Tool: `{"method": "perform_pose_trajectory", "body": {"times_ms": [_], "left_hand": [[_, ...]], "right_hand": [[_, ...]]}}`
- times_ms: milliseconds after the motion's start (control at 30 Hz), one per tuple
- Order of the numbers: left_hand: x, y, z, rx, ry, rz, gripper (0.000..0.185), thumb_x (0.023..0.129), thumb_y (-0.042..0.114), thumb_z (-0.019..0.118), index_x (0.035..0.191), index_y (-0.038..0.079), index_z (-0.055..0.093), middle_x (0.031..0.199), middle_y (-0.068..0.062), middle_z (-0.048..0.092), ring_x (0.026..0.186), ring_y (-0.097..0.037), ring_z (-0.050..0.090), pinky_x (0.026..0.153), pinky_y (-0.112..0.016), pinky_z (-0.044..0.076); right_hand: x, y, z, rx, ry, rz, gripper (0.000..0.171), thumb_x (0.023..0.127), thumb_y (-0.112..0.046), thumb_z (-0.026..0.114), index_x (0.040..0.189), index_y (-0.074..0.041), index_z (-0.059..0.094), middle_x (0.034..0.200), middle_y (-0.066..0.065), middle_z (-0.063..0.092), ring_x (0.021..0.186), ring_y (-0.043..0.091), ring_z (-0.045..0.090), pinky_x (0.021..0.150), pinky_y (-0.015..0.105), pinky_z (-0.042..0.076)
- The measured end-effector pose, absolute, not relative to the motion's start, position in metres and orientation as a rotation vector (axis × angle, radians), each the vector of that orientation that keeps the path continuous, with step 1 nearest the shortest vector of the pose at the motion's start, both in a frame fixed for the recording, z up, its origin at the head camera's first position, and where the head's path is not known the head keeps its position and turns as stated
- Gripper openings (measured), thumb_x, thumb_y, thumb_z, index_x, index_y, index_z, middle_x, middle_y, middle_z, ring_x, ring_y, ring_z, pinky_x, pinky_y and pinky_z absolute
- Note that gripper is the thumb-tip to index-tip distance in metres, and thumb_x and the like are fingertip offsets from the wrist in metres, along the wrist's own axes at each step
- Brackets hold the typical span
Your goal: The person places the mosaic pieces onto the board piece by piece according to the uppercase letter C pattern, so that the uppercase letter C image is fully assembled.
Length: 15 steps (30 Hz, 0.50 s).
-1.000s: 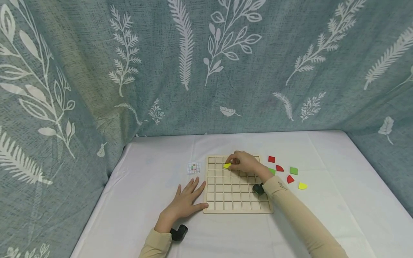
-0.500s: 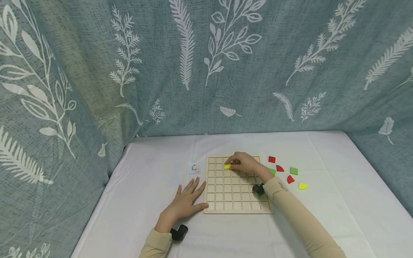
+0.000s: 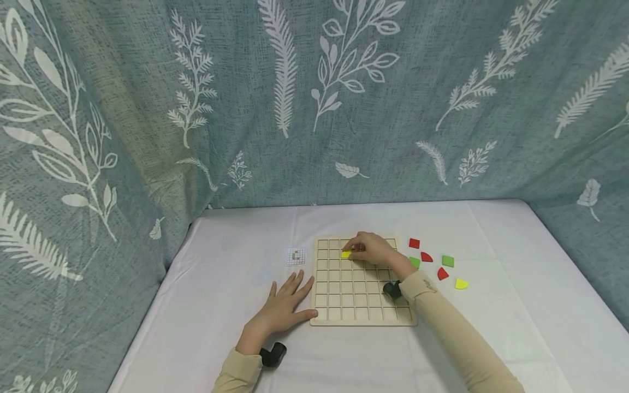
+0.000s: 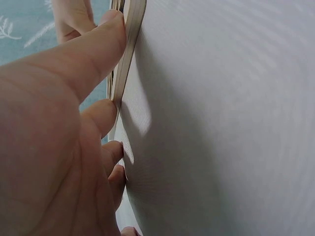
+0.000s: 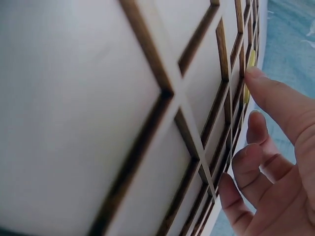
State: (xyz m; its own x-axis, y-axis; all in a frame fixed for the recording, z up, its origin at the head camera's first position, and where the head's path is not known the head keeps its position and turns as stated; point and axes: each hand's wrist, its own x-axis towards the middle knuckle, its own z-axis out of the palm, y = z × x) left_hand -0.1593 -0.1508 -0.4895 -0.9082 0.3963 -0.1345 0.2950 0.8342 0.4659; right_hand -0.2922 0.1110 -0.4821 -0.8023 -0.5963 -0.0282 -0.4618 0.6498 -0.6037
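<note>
In the head view, the left hand [image 3: 280, 311] lies spread, fingers straight, on the white table [image 3: 196, 305], its thumb tip touching the near left corner of the wooden grid board [image 3: 362, 322]. The right hand [image 3: 375, 248], fingers bent, pinches a yellow piece [image 3: 346, 255] at the board's third column from the left, near the far edge; a printed card [image 3: 296, 256] lies left of the board. The left wrist view shows the thumb against the board's edge. In the right wrist view, the thumb touches the yellow piece; whether it sits flat is unclear.
</note>
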Motion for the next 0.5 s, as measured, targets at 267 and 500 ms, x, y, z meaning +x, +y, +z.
{"method": "perform_pose_trajectory", "body": {"times_ms": [267,500], "left_hand": [[-0.1593,-0.1498,-0.4902,0.530,2.788,0.649,0.074,0.085,0.052,0.057,0.146,0.018,0.031,0.154,-0.012,0.019,0.142,-0.032,0.013,0.109,-0.064,0.003],[-0.1589,-0.1497,-0.4896,0.523,2.784,0.662,0.074,0.085,0.051,0.058,0.146,0.018,0.031,0.154,-0.012,0.019,0.142,-0.032,0.012,0.110,-0.063,0.002]], "right_hand": [[-0.2909,0.1125,-0.4815,-0.856,2.643,-0.895,0.022,0.086,-0.020,0.067,0.107,-0.017,0.070,0.087,-0.001,0.057,0.082,0.013,0.055,0.071,0.027,0.046],[-0.2885,0.1150,-0.4779,-0.830,2.646,-0.927,0.022,0.086,-0.018,0.066,0.108,-0.015,0.069,0.087,0.000,0.056,0.080,0.013,0.054,0.068,0.028,0.047]]}}
